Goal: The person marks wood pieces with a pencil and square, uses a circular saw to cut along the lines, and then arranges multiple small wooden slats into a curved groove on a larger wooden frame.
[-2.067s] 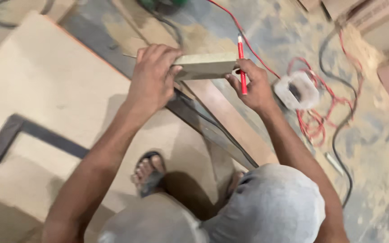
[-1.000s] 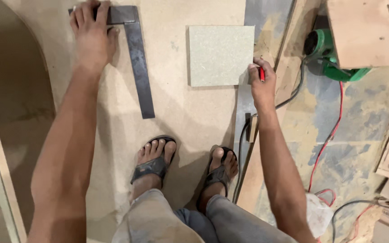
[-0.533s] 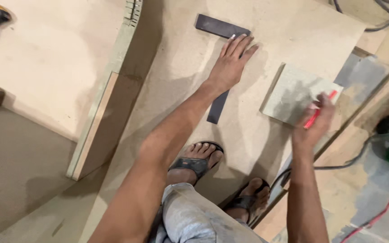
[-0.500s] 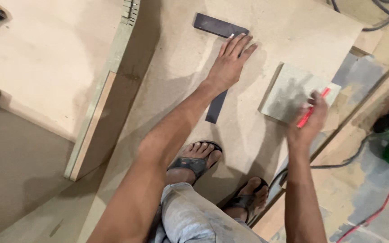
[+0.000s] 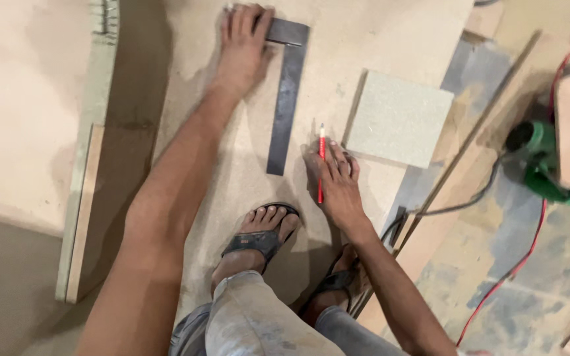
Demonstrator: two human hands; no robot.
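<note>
The head view shows the left hand (image 5: 244, 46) pressing flat on the square (image 5: 286, 99) near the board's (image 5: 232, 171) far edge to steady it, while the right hand (image 5: 336, 186) pinches a red pencil (image 5: 321, 161) just beside its blade.

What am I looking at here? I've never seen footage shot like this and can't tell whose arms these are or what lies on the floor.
The camera sits on a person's head and looks down, so both arms and the sandalled feet belong to the wearer. They crouch on a large tan board on the floor. The left hand presses on the short arm of a dark metal square. The right hand holds a red pencil against the board beside the square. A small pale square panel lies nearby. At the right sit a green power tool and a red cable.
</note>
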